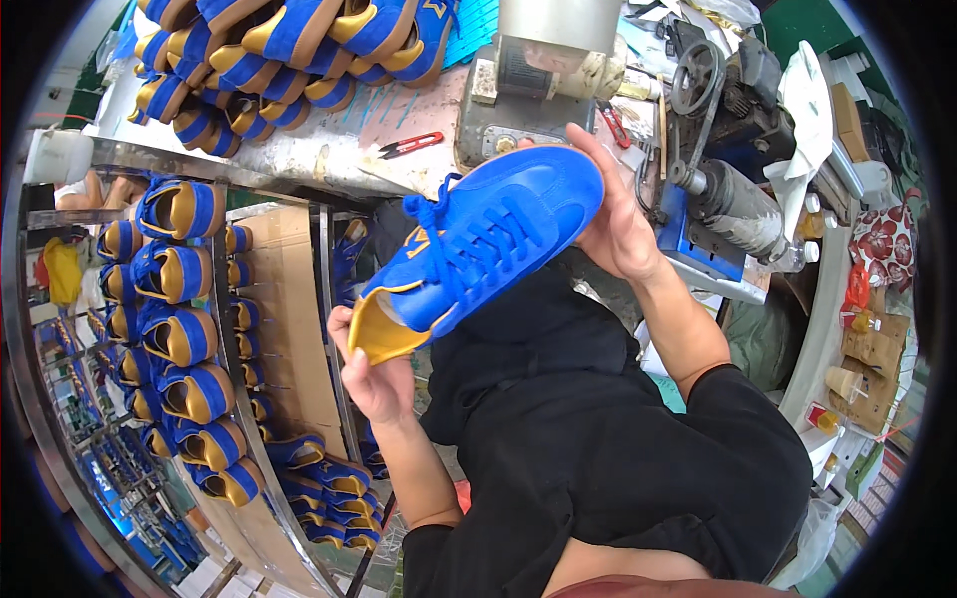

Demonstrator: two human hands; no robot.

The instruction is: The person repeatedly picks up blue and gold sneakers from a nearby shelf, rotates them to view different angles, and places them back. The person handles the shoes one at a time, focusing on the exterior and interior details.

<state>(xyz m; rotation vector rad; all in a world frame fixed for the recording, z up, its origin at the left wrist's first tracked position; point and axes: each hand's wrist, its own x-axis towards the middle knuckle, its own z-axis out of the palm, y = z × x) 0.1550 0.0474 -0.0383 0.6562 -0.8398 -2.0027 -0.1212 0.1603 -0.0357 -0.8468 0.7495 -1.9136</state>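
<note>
A blue sneaker (488,234) with blue laces and a yellow lining is held up in front of me, its toe pointing up and to the right. My left hand (374,374) grips it at the yellow heel, with thumb and fingers on either side of the collar. At the toe end, my right hand (620,214) holds the shoe along its right side; the palm and some fingers show, while the sole side is hidden. Beyond the shoe, red-handled thread snips (411,146) lie on the workbench (299,159).
Many similar shoes (289,50) are piled at the bench's far left. A metal rack (221,299) on my left carries rows of more blue-and-yellow shoes (179,336). A grey machine (528,90) stands straight ahead, and a motor with a belt pulley (698,80) is at the right.
</note>
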